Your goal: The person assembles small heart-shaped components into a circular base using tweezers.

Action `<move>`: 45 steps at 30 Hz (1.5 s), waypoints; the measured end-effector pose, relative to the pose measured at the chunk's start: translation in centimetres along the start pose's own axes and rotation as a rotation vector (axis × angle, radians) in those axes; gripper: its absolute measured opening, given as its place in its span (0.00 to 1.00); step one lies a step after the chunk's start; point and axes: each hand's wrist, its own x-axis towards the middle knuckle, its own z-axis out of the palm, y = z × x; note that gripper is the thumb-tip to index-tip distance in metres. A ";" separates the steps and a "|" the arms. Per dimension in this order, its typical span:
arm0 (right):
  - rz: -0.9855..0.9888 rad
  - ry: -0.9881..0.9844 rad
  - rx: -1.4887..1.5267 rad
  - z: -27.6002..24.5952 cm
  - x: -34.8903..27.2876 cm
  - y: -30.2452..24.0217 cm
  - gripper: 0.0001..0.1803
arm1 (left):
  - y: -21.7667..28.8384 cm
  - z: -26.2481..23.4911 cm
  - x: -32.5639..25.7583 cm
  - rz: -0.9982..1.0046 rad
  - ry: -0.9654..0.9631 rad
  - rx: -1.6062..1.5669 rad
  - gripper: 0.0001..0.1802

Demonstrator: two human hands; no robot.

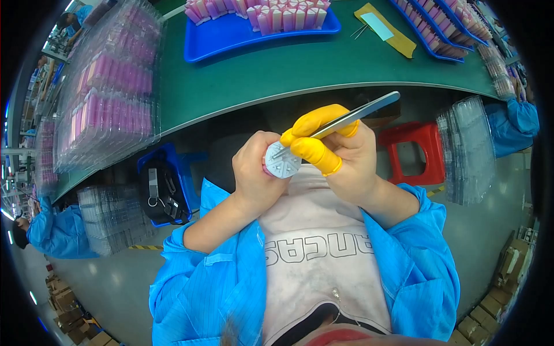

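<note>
My left hand [256, 167] is closed around a round bundle of wedge-topped pieces [283, 161]. Its pale grey face shows radial seams and small marks, and a little pink shows at the side; my fingers hide the rest. My right hand [340, 153], with yellow finger cots on thumb and forefinger, pinches metal tweezers [366, 109]. The tweezers slant down to the left, their tips at the bundle's face; whether they grip anything is too small to tell. Both hands are in front of my body, off the near edge of the bench.
Beyond my hands is a green bench [231, 86] with a blue tray [202, 52] of pink wedge pieces. Stacked clear packs [109, 115] stand left, blue racks [430, 34] right. A yellow cloth [401, 44], a red stool [398, 135] and a blue crate [187, 199] are nearby.
</note>
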 end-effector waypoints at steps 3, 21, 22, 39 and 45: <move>-0.024 -0.044 -0.108 -0.1 0.0 -0.1 0.14 | -0.1 0.2 0.2 0.032 0.056 -0.034 0.16; -0.033 -0.026 -0.161 0.3 0.0 0.2 0.13 | -0.4 0.0 0.0 0.056 0.063 -0.013 0.17; -0.029 -0.017 -0.140 0.4 0.0 0.2 0.13 | -0.4 0.0 0.0 0.056 0.063 -0.009 0.17; -0.004 0.050 -0.055 0.7 -0.2 0.1 0.12 | -0.3 0.1 0.1 0.029 0.040 -0.057 0.16; -0.064 -0.022 -0.147 0.0 -0.4 0.3 0.12 | -0.5 0.2 0.0 -0.091 -0.077 -0.233 0.17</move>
